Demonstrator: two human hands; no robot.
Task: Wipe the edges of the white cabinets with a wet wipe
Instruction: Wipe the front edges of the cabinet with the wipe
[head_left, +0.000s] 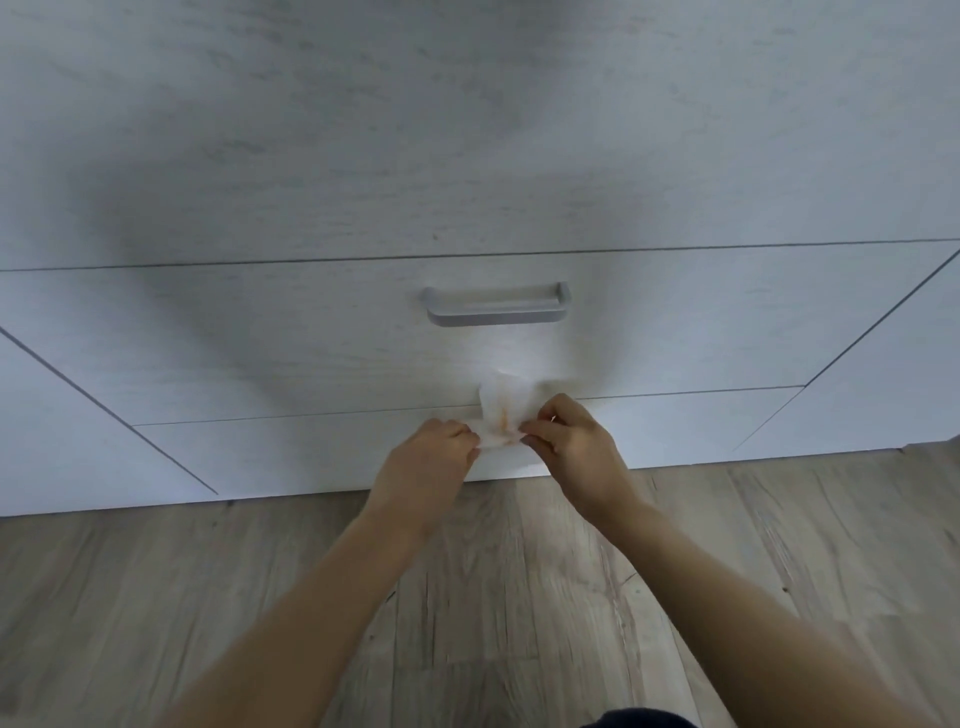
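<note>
Wet wipe (500, 415), stained orange, is pinched at either side by left hand (434, 457) and right hand (569, 441) before the white cabinet (311, 338); refolding to a clean face would probably help before wiping the drawer edges.

A wood-grain plank floor (493, 597) in grey-brown tones fills the lower view. The white cabinet (311, 457) stands directly on it, its base meeting the boards.

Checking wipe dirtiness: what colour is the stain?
Orange-brown, on the white wet wipe; head view.
</note>
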